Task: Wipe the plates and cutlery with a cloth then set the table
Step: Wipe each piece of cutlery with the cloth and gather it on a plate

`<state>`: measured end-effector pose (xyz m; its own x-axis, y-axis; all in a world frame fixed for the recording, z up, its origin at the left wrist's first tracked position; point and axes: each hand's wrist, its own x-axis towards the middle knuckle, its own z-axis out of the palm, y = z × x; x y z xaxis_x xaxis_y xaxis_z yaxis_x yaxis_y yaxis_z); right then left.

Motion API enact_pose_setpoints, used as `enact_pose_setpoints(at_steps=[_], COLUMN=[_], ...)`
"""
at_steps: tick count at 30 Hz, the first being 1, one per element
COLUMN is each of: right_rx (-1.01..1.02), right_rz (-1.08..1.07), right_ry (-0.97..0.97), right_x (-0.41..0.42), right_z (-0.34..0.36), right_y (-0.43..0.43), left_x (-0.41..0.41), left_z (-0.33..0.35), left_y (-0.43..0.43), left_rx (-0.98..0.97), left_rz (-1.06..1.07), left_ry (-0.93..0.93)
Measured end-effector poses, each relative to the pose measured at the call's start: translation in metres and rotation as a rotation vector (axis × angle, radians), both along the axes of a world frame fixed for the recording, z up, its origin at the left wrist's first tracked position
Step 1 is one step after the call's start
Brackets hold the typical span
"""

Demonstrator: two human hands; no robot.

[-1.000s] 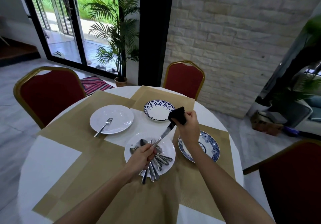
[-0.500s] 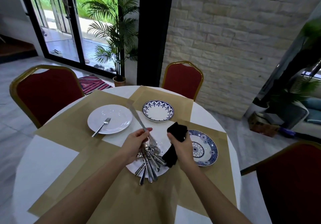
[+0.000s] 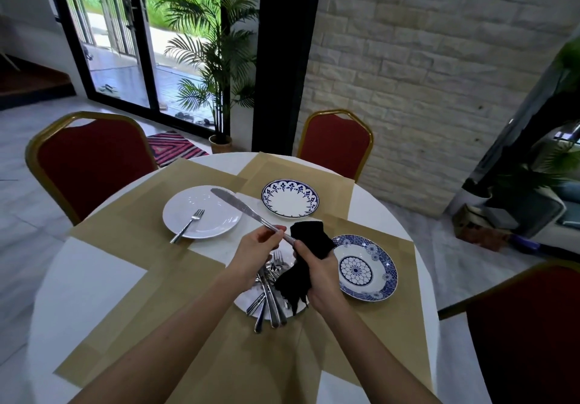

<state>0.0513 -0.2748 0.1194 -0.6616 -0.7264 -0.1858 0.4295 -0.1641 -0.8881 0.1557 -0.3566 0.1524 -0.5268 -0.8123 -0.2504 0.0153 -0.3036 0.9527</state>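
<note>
My left hand (image 3: 255,254) pinches a table knife (image 3: 240,207) by its handle, blade pointing up and left over the table. My right hand (image 3: 317,270) grips a black cloth (image 3: 306,261) whose top touches the end of the knife handle. Below both hands a white plate (image 3: 248,301) holds several loose pieces of cutlery (image 3: 270,297), partly hidden by my hands. A white plate (image 3: 216,215) at the left carries one fork (image 3: 188,224). A blue-rimmed plate (image 3: 290,198) sits at the back. A blue patterned plate (image 3: 365,267) lies at the right.
The round white table (image 3: 84,281) is covered with tan placemats (image 3: 131,237). Red chairs stand at the left (image 3: 88,162), at the back (image 3: 335,143) and at the right (image 3: 527,331). A potted palm (image 3: 216,58) stands by the glass door.
My left hand turned the knife so its blade now points up and left. My right hand drew the cloth down off the blade to the handle end.
</note>
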Motion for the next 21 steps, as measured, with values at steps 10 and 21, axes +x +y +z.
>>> enact_pose_setpoints(at_steps=[10, 21], right_rx=[0.103, 0.302], right_rz=[-0.079, -0.22], right_ry=[0.012, 0.834], right_x=[-0.022, -0.001], right_z=[0.001, 0.027], right_y=[-0.001, -0.011], left_x=[0.009, -0.006], left_z=[0.0, -0.004], left_y=[-0.006, 0.006], left_rx=[0.328, 0.233], left_rz=[0.397, 0.441], left_ry=[0.329, 0.238])
